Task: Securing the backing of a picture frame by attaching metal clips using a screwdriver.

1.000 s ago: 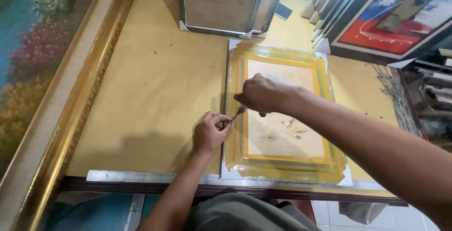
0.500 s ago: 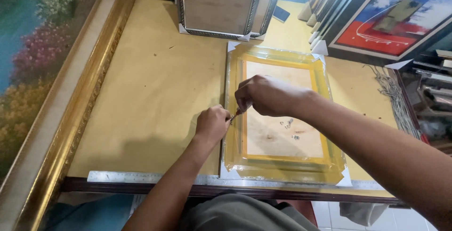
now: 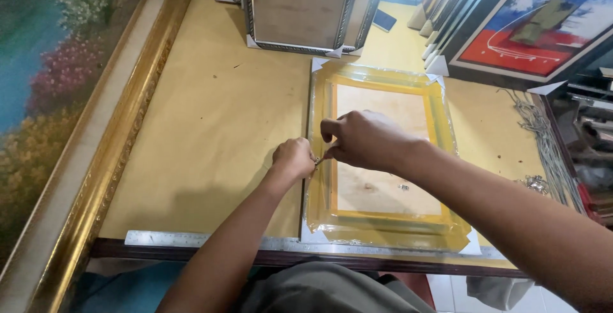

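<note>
On the brown worktop lies a yellow plastic-wrapped frame, back up. At its left edge the left hand is closed into a fist, braced, while the right hand pinches something small beside it, seemingly working a fastening there; finishing needs steady fingertip pressure.

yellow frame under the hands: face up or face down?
Face down. The yellow frame shows a plain brown backing board inside its border; clear wrap covers it. Left hand and right hand meet at its left edge.

Bare forearms, no sleeves, hands (left, right) ungloved, grey-green garment below
</note>
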